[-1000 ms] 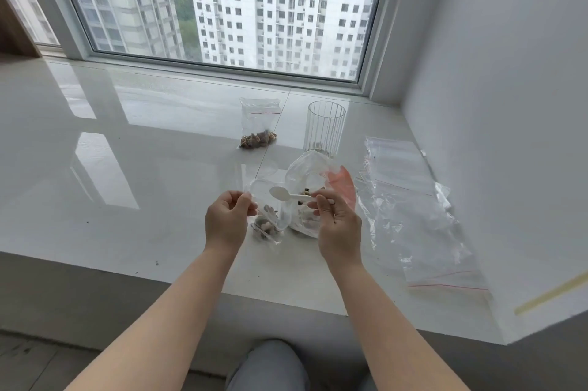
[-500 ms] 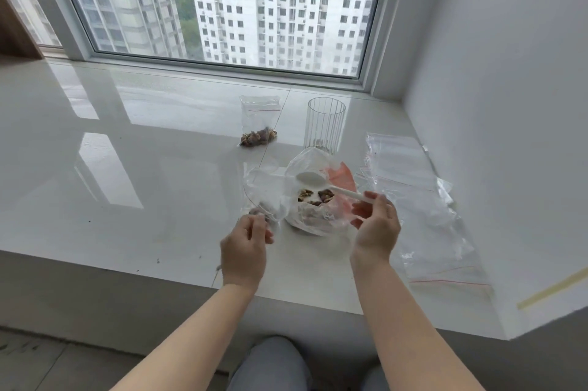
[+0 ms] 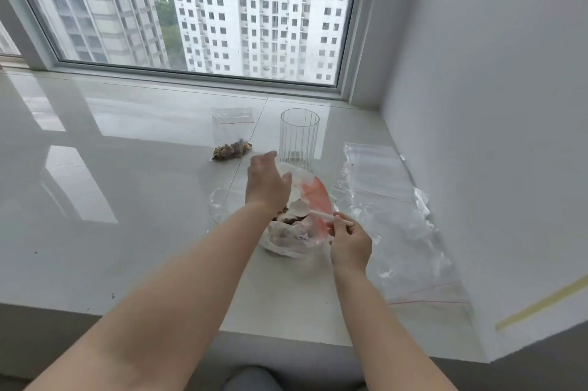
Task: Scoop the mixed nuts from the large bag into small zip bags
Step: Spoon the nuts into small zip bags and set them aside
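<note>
The large bag [image 3: 313, 199], clear with an orange patch, sits open on the white sill with mixed nuts [image 3: 284, 219] showing inside. My right hand [image 3: 350, 241] pinches the handle of a white spoon [image 3: 300, 209]; its bowl rests on the nuts. Stretched forward over the bag's far left rim is my left hand [image 3: 267, 180], fingers straight and holding nothing I can see. A small clear zip bag [image 3: 219, 203] lies just left of the large bag, partly hidden under my left forearm.
A small zip bag with nuts at its bottom [image 3: 232, 139] lies at the back. Beside it stands a ribbed empty glass [image 3: 299, 136]. A pile of empty zip bags [image 3: 388, 206] lies along the right wall [image 3: 493, 136]. The sill's front edge [image 3: 159, 314] is near me.
My left hand let go of the small bag and reached forward over the large bag. My right hand lowered the spoon from above the bag onto the nuts.
</note>
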